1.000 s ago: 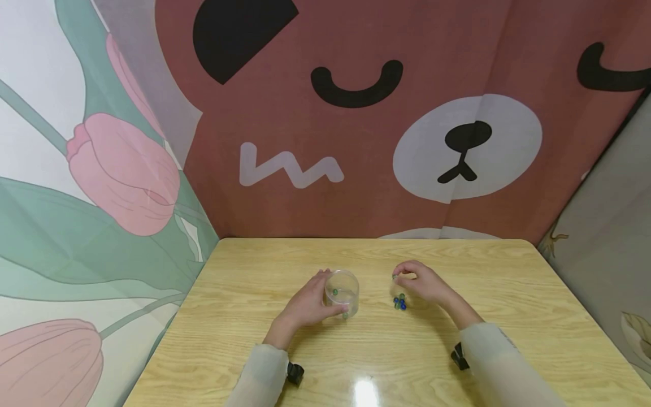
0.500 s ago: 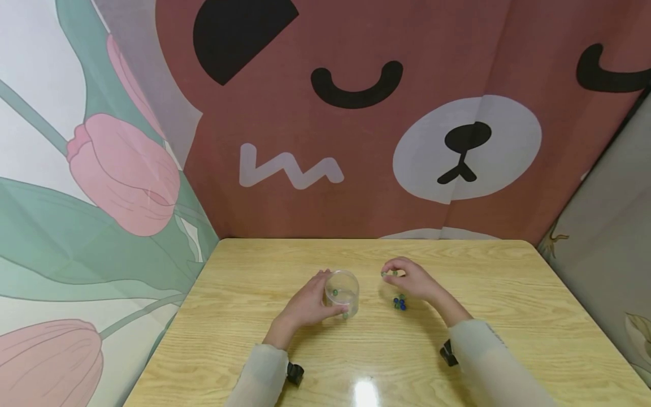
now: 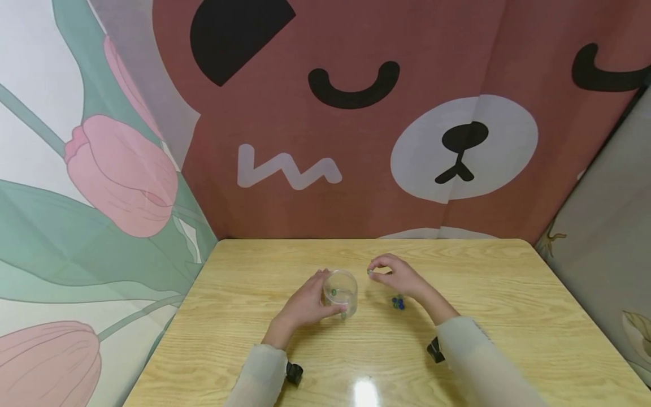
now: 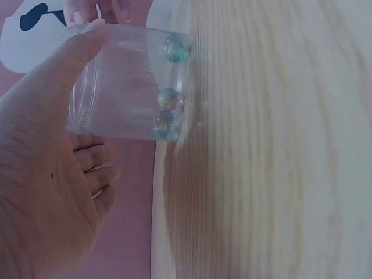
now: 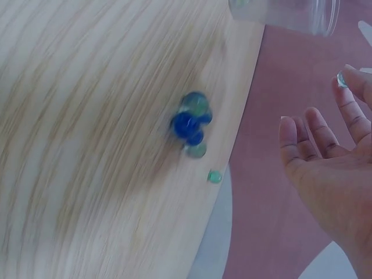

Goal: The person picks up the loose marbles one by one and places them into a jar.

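My left hand (image 3: 305,308) grips a clear plastic cup (image 3: 350,291) standing upright on the table, thumb along its near side and fingers round the far side. Several greenish glass marbles (image 4: 176,52) lie on its bottom in the left wrist view. To the right of the cup, my right hand (image 3: 402,280) pinches a pale green marble (image 5: 342,79) between thumb and index finger, held above the table; the other fingers are loosely bent. Below this hand, blue and green marbles (image 3: 398,302) sit in a tight cluster. One green marble (image 5: 214,176) lies apart beyond the cluster, hidden in the head view.
The light wood-grain table (image 3: 244,316) ends at a far edge against a reddish cloth printed with a bear face (image 3: 285,124). A flower-print cloth (image 3: 122,175) hangs at the left, and a greyish one at the right. Each wrist carries a small black camera (image 3: 294,373).
My right hand has moved left with the marble, away from the cluster and closer to the cup's rim. The left hand and the cup have stayed in place.
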The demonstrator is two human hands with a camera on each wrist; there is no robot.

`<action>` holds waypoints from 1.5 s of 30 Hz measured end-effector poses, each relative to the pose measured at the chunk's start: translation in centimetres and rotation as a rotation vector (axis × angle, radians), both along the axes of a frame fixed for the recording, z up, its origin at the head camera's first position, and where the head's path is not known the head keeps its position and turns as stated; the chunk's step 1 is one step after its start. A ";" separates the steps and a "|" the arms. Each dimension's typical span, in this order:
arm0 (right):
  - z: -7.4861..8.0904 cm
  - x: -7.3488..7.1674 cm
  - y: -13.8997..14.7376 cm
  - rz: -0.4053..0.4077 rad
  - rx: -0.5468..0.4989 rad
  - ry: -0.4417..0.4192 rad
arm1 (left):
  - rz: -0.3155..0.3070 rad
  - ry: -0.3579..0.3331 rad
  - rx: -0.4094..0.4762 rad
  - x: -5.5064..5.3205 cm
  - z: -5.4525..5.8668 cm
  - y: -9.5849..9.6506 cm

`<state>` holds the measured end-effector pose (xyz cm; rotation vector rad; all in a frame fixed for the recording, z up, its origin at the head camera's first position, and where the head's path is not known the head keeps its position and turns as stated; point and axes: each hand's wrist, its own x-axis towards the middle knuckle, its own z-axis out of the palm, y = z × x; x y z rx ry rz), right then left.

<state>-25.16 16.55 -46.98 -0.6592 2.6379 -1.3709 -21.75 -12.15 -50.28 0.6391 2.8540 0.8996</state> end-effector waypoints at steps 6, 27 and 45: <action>0.1 0.0 -1.1 0.014 0.001 0.007 | -0.001 -0.003 0.002 -0.2 -0.3 -0.1; -0.1 1.0 -4.2 0.082 -0.056 -0.035 | -0.008 -0.002 -0.001 -0.1 -0.1 0.0; -0.6 1.1 -4.7 0.109 -0.043 -0.046 | 0.005 -0.013 -0.017 0.0 -0.1 0.0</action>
